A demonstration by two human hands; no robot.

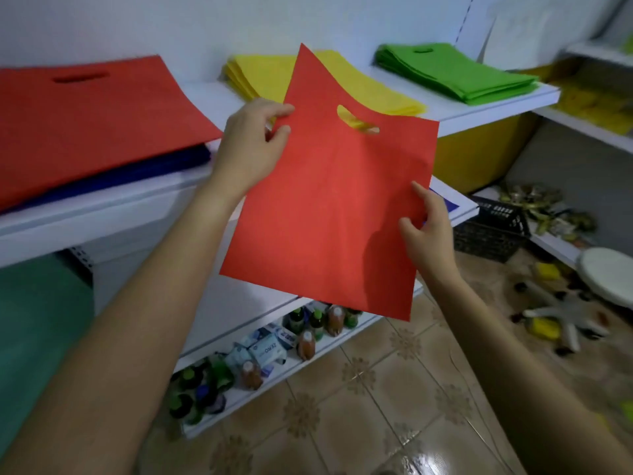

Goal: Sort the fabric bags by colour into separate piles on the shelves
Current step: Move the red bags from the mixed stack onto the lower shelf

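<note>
I hold a flat red fabric bag [325, 207] with an oval handle hole in the air in front of the white shelf [496, 109]. My left hand [251, 145] pinches its upper left edge. My right hand [428, 228] grips its lower right edge. On the shelf lie a red pile [92, 121] at the left over dark blue bags [144, 173], a yellow pile [260, 77] in the middle, partly hidden by the held bag, and a green pile [455, 72] at the right.
A lower shelf [274, 375] carries bottles and small boxes. A black crate [489, 231] and scattered items lie on the tiled floor at the right, beside a white round stool [609, 275]. A yellow box [479, 152] sits under the upper shelf.
</note>
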